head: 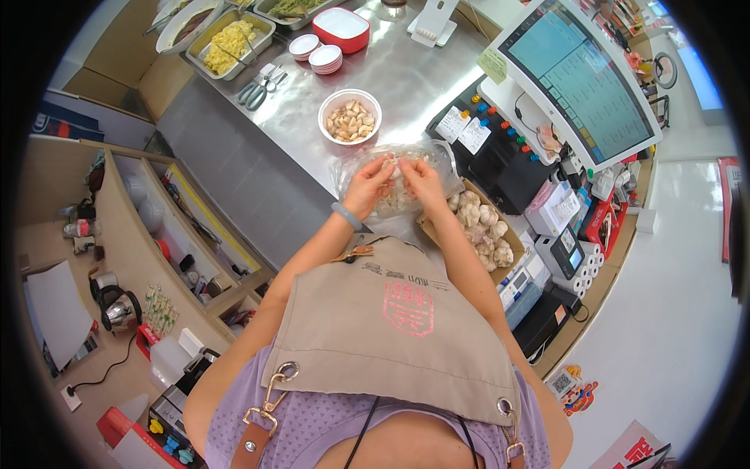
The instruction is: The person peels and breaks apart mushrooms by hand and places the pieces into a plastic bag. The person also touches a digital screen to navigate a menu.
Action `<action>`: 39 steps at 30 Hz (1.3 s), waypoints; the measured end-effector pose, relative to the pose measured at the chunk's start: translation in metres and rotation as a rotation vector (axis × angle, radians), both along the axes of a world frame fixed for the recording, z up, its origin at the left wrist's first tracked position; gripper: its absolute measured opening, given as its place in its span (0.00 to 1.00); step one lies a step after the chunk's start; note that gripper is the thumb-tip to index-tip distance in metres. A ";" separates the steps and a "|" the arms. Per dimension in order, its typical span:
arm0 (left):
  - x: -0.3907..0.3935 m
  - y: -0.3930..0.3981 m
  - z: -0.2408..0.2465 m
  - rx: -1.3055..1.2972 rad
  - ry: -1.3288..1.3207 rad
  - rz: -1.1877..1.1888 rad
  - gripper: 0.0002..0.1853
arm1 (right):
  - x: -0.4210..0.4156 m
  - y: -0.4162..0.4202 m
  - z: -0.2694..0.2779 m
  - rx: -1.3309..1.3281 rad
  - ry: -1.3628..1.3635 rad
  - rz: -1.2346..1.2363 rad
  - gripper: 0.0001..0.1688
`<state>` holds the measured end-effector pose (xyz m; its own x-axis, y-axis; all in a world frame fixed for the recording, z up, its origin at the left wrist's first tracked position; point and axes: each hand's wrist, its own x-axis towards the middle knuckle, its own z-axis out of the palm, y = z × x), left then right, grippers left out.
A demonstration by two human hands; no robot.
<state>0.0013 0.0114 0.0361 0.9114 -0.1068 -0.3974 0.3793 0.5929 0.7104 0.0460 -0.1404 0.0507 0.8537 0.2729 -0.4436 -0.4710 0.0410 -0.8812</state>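
Observation:
Both my hands meet over a clear plastic bag (384, 202) holding pale garlic skins. My left hand (370, 184), with a grey-blue bangle at the wrist, has its fingertips closed on a small pale piece of garlic (394, 170). Thumb and fingers of my right hand (422, 180) pinch the same piece from the other side. Just beyond the bag stands a round white bowl (322, 126) of garlic cloves (350, 120), many with brownish skins. Whole garlic bulbs (486, 223) fill a cardboard box (514, 237) beside my right forearm.
Grey-handled scissors (253, 95), small stacked dishes (326, 58), a red and white container (341, 32) and a metal tray (262, 46) of yellow food occupy the steel counter's far side. A touchscreen monitor (580, 82) and a black device (498, 167) with clipped slips stand right.

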 end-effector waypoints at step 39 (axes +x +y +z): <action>0.002 -0.001 -0.008 -0.113 0.044 0.060 0.19 | -0.021 0.019 -0.015 -0.161 -0.418 -0.030 0.14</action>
<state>0.0038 0.0099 0.0279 0.8994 -0.0990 -0.4257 0.3700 0.6910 0.6210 0.0246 -0.1217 0.0356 0.9751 0.2011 -0.0937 -0.0738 -0.1042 -0.9918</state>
